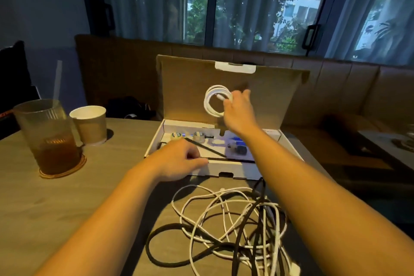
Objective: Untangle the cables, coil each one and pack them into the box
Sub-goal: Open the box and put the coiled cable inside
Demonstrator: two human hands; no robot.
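The right hand (238,110) is raised over the open box (235,169), pinching a coiled white cable (206,102) that hangs in front of the upright brown lid (186,87), clear of the box floor. The left hand (179,159) grips the box's near-left edge, fingers curled over the wall and thumb along its front. Small items lie along the far and right parts of the box.

On the near side, touching the box's front wall, a tangle of white cables (224,215) and a thick black cable (156,251) sprawls across the worktop (67,208), reaching to its right edge. To the left, well apart from the box, stand a glass of brown drink (48,139) and a paper cup (90,125), with bare worktop between them and the tangle.
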